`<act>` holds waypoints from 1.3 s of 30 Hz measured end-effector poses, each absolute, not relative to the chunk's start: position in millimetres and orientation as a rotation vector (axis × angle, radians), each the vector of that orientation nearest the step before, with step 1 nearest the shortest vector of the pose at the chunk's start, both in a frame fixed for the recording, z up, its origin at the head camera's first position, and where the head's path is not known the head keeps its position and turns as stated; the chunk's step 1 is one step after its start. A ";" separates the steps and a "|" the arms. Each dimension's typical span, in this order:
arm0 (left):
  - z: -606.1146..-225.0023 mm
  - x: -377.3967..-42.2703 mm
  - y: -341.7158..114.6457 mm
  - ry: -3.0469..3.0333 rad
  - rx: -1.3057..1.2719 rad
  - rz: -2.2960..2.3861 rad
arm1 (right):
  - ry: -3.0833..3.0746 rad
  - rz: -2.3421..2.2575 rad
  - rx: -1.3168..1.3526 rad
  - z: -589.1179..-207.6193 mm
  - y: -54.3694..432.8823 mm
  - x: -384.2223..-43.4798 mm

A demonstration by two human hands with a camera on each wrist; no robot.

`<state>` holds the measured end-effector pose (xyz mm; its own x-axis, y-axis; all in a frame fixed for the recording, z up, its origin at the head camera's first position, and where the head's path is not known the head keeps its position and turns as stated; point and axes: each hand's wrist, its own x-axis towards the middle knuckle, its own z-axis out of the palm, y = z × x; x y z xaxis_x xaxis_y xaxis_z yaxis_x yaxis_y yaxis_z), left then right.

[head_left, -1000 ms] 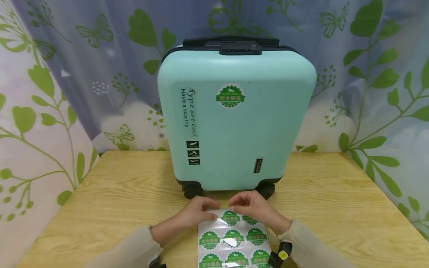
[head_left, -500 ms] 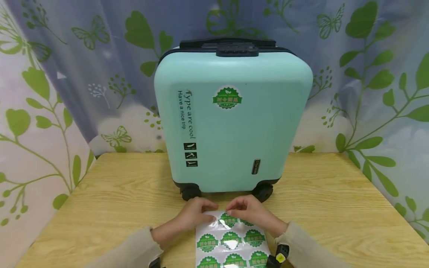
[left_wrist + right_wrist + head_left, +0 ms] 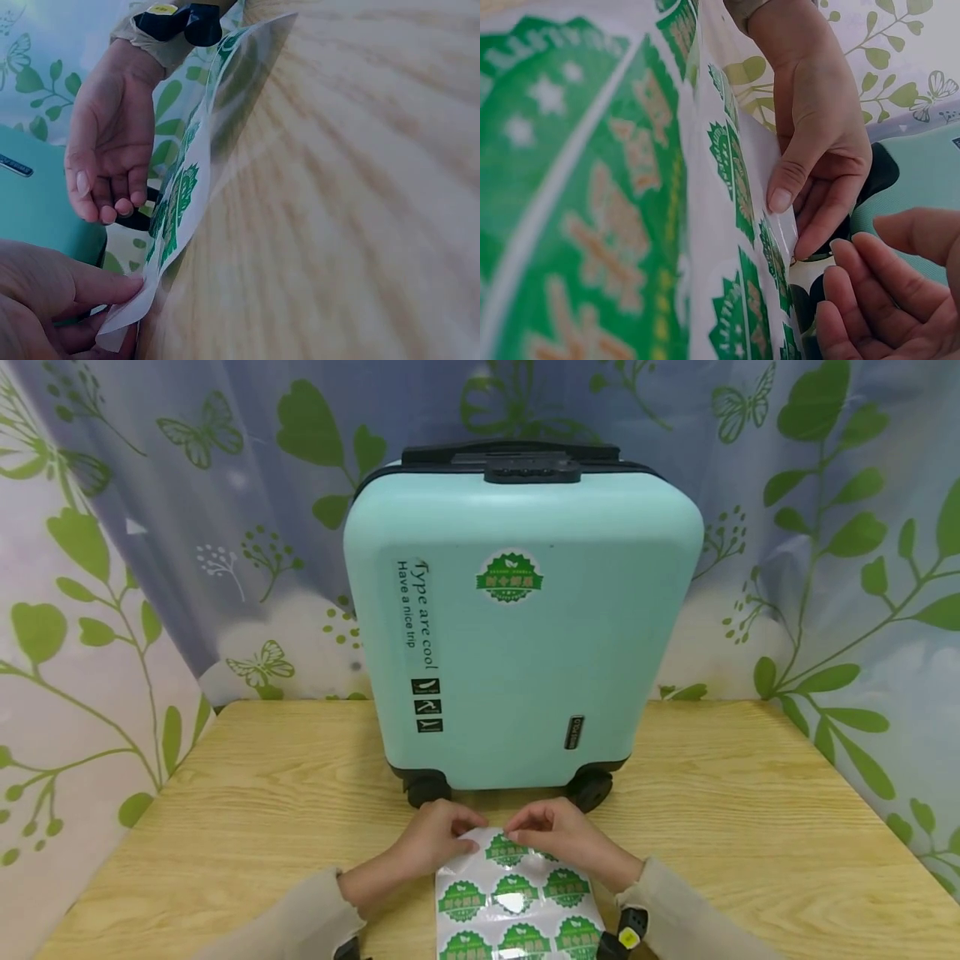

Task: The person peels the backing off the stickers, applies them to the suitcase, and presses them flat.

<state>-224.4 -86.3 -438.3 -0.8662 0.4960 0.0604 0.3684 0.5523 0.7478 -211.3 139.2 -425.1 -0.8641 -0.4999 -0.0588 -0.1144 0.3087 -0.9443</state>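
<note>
Shifted slightly left, sticker sheet (image 3: 513,893) runs fore-and-aft; left hand (image 3: 437,837) pinches its far-left corner; right hand (image 3: 564,837) nearby, fingers loose

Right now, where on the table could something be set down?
The table has two bare patches: one between the left sleeve, suitcase and curtain; another between the right sleeve, suitcase and curtain. It's crowded in front of the suitcase, where the left hand grips the sheet close to the right hand.

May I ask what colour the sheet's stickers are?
The stickers are mainly green with tan lettering, clearest in the right wrist view.
</note>
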 end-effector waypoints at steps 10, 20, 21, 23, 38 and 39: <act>-435.9 -225.7 -89.9 2.534 0.724 1.306 | 2.311 -1.571 -0.534 -423.3 140.8 -211.4; -435.7 -224.9 -93.2 2.295 0.613 1.550 | 2.324 -1.648 -0.532 -423.9 141.6 -211.5; -435.0 -224.5 -93.1 2.285 0.603 1.561 | 2.334 -1.648 -0.534 -424.5 141.5 -211.6; -432.9 -223.3 -93.0 2.267 0.583 1.580 | 2.363 -1.642 -0.533 -425.7 141.4 -212.1; -430.7 -223.6 -90.3 2.231 0.559 1.581 | 2.467 -1.615 -0.654 -426.2 142.4 -211.7; -430.2 -223.3 -90.0 2.228 0.552 1.584 | 2.471 -1.611 -0.656 -425.7 142.2 -211.6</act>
